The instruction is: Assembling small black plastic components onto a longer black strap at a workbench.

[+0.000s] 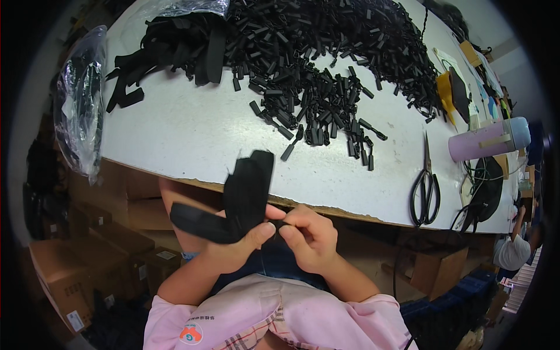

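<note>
A bunch of black fabric strips [249,189] with frayed ends is gripped in my left hand [236,251], some strips standing up and others folded out to the left. My right hand [313,236] is closed in a pinch beside the left fingertips. A small dark piece shows between the two hands, mostly covered by the fingers, so I cannot make out what it is. Both hands are in front of the table edge, above my lap. Beyond them, a large heap of black zipper pulls [326,105] with rectangular tabs spreads over the white table [192,128].
More black strips [216,52] lie at the far left, near a clear plastic bag [81,111]. Black-handled scissors [426,189], a pink bottle [484,142] and a black pouch [486,189] are at the right. Cardboard boxes [64,268] stand below the table; another person [513,248] is at far right.
</note>
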